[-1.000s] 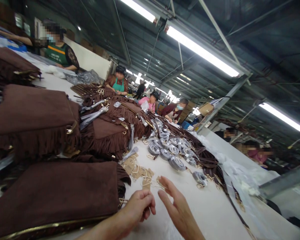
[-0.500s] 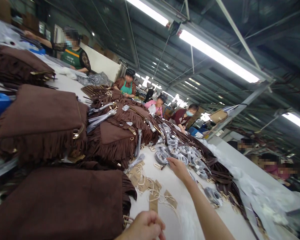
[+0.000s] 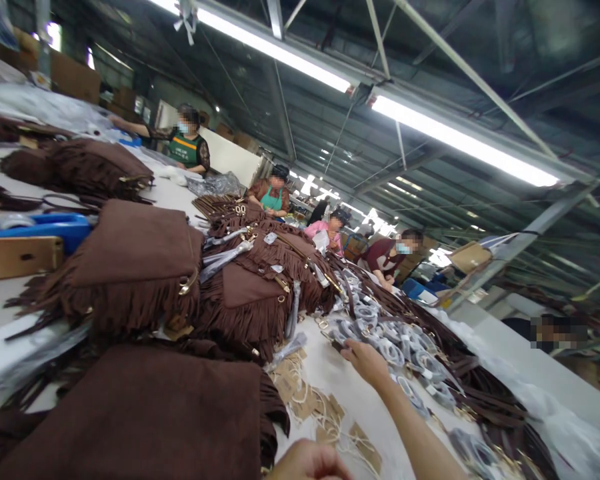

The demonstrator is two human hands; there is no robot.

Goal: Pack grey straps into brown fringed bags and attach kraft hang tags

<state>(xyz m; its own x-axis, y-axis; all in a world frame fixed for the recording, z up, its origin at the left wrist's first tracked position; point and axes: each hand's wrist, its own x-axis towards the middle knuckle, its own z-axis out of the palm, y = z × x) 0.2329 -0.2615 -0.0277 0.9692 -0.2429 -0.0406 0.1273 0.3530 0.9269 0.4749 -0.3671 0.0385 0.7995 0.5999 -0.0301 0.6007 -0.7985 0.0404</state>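
My right hand (image 3: 364, 361) reaches forward to the near edge of a pile of coiled bag straps (image 3: 390, 343) in clear wrapping. Its fingers are pinched at the dark end of one strap (image 3: 337, 345), beside a gold clasp. Low at the bottom edge is my left hand (image 3: 311, 461), partly out of frame, its fingers curled; what is inside them is hidden. Just left of it lies a brown fringed bag (image 3: 180, 413). Between the hands and this bag are brown paper tags (image 3: 330, 408) with white strings.
More brown fringed bags (image 3: 135, 243) are stacked at left and centre. A blue tray (image 3: 70, 230) stands at far left behind a cardboard piece (image 3: 20, 259). Loose brown straps (image 3: 505, 413) and clear plastic (image 3: 545, 393) line the right. Several co-workers sit across the table.
The view has swung left and tilted up, so the bags sit further right and lower. My right hand now has its fingertips at a strap end; my left hand has sunk towards the bottom edge.
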